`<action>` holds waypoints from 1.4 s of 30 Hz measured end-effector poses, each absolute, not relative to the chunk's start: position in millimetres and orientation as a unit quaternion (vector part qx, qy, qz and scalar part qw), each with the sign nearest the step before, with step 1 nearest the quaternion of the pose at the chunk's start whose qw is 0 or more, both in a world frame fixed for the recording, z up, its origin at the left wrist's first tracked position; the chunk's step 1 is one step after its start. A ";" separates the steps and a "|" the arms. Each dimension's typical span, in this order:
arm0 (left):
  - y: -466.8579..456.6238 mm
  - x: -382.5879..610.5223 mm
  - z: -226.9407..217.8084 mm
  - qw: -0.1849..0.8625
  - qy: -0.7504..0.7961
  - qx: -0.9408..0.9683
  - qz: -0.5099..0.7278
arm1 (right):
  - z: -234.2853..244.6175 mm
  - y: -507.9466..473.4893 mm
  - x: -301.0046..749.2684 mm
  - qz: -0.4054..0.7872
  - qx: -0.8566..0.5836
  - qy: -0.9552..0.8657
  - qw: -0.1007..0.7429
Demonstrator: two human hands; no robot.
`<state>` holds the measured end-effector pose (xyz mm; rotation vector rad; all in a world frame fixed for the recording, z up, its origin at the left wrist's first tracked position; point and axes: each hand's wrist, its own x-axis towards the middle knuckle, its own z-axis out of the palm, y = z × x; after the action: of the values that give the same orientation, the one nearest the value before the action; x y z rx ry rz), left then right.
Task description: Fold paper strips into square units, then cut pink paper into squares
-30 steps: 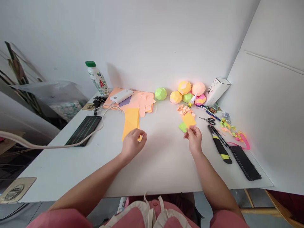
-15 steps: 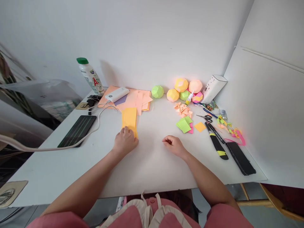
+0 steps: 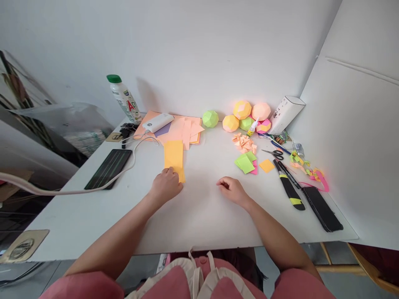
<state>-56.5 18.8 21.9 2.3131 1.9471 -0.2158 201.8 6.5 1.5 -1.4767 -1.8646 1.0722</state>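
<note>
My left hand (image 3: 167,182) rests on the table with its fingers curled. It holds down the near end of an orange paper strip (image 3: 173,153), which lies flat and whose lower part is partly hidden by the hand. My right hand (image 3: 233,189) lies on the white table (image 3: 199,224) to the right, loosely closed, with nothing visible in it. Green paper squares (image 3: 245,162) with pink ones beneath, and an orange square (image 3: 266,165), lie beyond my right hand. Past the strip is a pile of peach paper sheets (image 3: 177,129).
Faceted paper balls (image 3: 242,110), a small glue bottle (image 3: 252,126) and folded peach pieces (image 3: 245,143) stand at the back. Scissors (image 3: 277,154), a utility knife (image 3: 289,189) and a black phone (image 3: 322,209) lie right. A power bank (image 3: 158,123), cable, dark tablet (image 3: 109,169) and bottle (image 3: 125,99) are left.
The whole view has shifted slightly to the right in the picture. Both hands stay in the same places on the table, and the orange strip remains under my left hand.
</note>
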 end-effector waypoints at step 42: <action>-10.2 -36.4 32.8 0.498 0.428 0.668 0.350 | 5.5 3.8 199.5 0.439 -0.486 -0.689 0.309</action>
<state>-36.4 -10.2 32.8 1.6183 1.0366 0.8462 199.5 3.8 5.5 -1.2855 -1.8213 1.1606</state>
